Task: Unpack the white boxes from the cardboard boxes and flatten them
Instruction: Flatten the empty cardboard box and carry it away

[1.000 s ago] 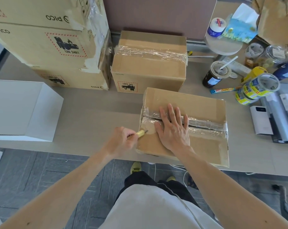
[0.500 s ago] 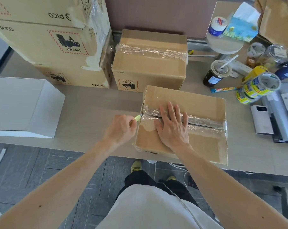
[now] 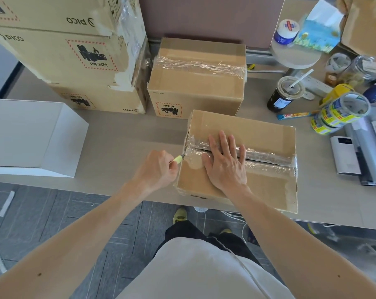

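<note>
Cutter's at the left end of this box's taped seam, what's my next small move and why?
Probably slice the tape over the cardboard box's left edge: the cutter tip sits there, the top seam looks parted, and the right hand steadies it.

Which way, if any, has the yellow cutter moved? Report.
Yes: the yellow cutter moved away from the person, along the cardboard box's left end to its seam.

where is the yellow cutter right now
Head view, centre: the yellow cutter is in the left hand, its tip at the left end of the taped seam on the nearest cardboard box, beside the right hand.
</note>
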